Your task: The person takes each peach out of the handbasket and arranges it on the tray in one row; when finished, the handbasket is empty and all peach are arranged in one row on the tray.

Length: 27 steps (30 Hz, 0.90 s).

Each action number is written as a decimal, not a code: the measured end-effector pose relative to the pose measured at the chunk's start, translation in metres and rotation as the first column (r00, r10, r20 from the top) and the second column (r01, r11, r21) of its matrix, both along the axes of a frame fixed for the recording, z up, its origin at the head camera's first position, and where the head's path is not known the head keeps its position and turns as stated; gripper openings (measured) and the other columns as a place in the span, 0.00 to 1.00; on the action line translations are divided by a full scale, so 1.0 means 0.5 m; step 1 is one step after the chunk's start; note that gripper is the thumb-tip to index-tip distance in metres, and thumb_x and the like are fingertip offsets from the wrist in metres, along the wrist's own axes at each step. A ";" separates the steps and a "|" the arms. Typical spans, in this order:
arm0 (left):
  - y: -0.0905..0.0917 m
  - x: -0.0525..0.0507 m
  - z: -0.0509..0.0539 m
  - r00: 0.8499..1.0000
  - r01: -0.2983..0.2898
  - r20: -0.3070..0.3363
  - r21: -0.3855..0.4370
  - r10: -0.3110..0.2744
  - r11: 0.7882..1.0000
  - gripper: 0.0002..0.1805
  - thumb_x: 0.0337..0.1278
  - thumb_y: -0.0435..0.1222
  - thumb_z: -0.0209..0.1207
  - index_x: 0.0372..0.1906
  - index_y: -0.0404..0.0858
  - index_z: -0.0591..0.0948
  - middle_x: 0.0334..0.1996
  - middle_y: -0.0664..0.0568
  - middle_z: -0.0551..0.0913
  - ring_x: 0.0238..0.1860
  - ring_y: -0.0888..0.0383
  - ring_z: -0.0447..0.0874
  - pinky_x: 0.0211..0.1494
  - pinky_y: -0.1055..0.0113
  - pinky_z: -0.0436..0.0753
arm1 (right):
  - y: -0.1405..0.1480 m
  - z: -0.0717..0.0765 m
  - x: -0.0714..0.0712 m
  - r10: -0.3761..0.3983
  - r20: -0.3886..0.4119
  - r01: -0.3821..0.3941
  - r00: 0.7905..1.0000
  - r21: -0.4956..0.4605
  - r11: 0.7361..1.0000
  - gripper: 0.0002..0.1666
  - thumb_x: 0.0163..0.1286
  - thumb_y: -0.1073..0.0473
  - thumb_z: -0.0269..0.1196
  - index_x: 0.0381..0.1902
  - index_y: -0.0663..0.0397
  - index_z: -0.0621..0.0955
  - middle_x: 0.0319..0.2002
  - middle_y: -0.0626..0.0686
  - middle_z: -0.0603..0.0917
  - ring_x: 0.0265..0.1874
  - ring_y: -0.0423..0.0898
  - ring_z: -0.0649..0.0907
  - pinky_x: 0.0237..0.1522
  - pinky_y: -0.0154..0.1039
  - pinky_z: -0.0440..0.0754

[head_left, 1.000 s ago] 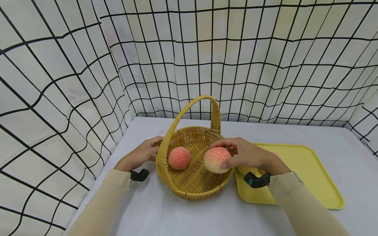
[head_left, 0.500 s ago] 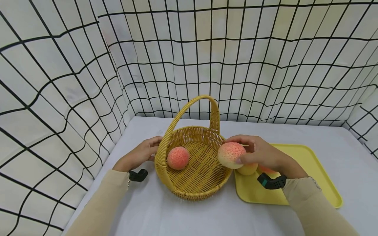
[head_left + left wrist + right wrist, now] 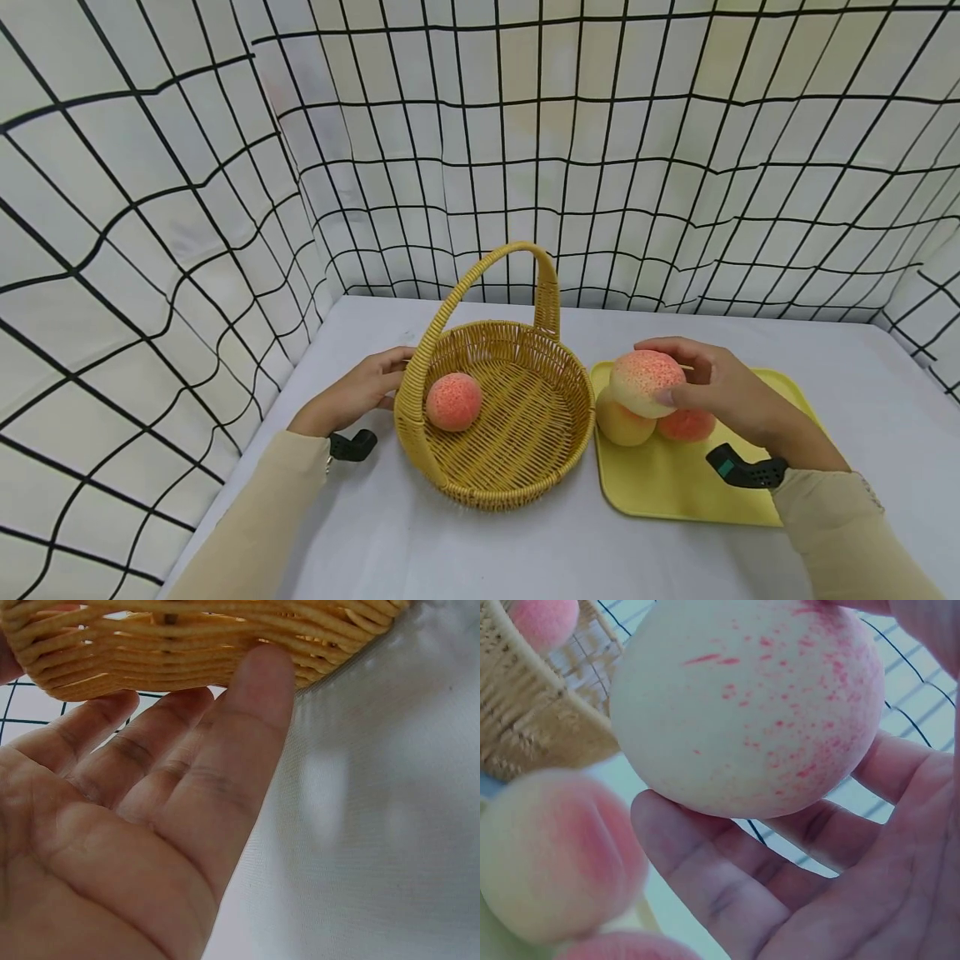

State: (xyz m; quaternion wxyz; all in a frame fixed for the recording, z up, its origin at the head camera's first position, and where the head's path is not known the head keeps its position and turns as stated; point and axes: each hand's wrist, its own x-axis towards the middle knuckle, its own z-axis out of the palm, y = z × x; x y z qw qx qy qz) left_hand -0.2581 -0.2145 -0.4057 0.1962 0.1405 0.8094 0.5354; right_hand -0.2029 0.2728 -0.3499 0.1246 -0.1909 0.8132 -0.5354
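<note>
STEP: tray loading, apparently | peach (image 3: 647,382) is pinched above tray (image 3: 660,487) by right fingers (image 3: 697,862), spread to its width | basket (image 3: 510,442) is touched by near-straight left fingers (image 3: 232,757) | NEXT: lowering onto bare tray presumably required

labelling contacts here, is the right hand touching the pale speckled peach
Touching. The right wrist view shows the right hand curled round the pale speckled peach, skin meeting its surface.

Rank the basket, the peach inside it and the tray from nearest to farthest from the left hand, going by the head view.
1. Basket, touching the left hand.
2. Peach, inside the basket on its left side.
3. Tray, beyond the basket, on the right.
</note>
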 end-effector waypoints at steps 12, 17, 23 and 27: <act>0.004 0.001 0.001 1.000 0.002 0.001 -0.004 -0.002 1.000 0.27 0.83 0.45 0.50 0.77 0.40 0.68 0.71 0.41 0.74 0.63 0.47 0.79 0.56 0.53 0.87 | 0.098 -0.015 0.013 -0.074 -0.053 0.073 0.996 -0.019 0.997 0.29 0.79 0.63 0.58 0.75 0.52 0.70 0.61 0.47 0.82 0.54 0.45 0.84 0.54 0.33 0.82; 0.004 0.000 -0.001 1.000 0.003 0.006 0.005 -0.003 1.000 0.28 0.82 0.45 0.50 0.77 0.39 0.68 0.71 0.41 0.74 0.65 0.42 0.77 0.56 0.53 0.86 | 0.127 -0.030 0.016 -0.109 -0.061 0.107 0.992 -0.042 0.993 0.28 0.80 0.65 0.57 0.75 0.52 0.70 0.61 0.45 0.82 0.52 0.43 0.83 0.51 0.33 0.84; 0.002 0.000 -0.002 1.000 0.000 0.005 0.005 -0.001 1.000 0.28 0.82 0.45 0.50 0.77 0.39 0.68 0.72 0.40 0.73 0.65 0.41 0.78 0.55 0.53 0.87 | 0.157 -0.051 0.019 -0.164 -0.037 0.161 0.986 -0.083 0.984 0.28 0.80 0.66 0.57 0.74 0.49 0.71 0.60 0.44 0.80 0.50 0.41 0.84 0.48 0.33 0.85; 0.002 -0.001 -0.001 1.000 0.000 0.000 0.000 0.000 1.000 0.27 0.82 0.44 0.50 0.77 0.39 0.68 0.72 0.41 0.73 0.65 0.39 0.77 0.55 0.53 0.87 | 0.173 -0.062 0.020 -0.186 -0.013 0.183 0.982 -0.129 0.975 0.27 0.80 0.68 0.56 0.73 0.47 0.71 0.59 0.45 0.80 0.49 0.40 0.84 0.48 0.32 0.85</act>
